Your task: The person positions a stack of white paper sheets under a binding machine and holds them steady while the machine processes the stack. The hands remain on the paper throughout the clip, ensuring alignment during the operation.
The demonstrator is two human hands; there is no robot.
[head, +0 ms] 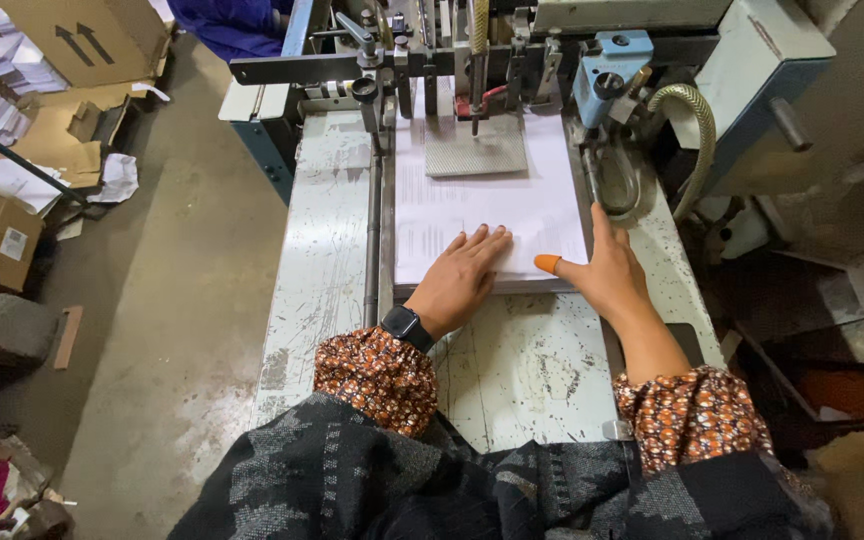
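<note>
Here, nearest the camera, two patterned orange-brown cuffs come out from under a dark wrap, and the arms reach forward over the worn white bench (522,370). The left hand (464,272), with a dark watch (407,326) at the wrist, lies flat, fingers spread, pressed on the near edge of a stack of paper (487,205). The right hand (607,272) stands open against the stack's near right corner, the thumb wearing an orange rubber cap (547,263) and lying along the near edge; neither hand pinches anything. The stack sits in the middle of the bench, squared against a metal rail (373,235) on its left, its far end under the machine's feed head (472,60).

By the look of it, the step in hand is squaring the stack into the feeder. A next move would call for even pressure from both hands so that the sheets stay flush with the rail and none buckle.

How thick the stack is cannot be told from above. The far end of the paper is hidden under a grey plate (475,150) and the feed gear. The printing on the top sheet is too faint to make out. A person in blue (227,25) at the far left is mostly cut off.
</note>
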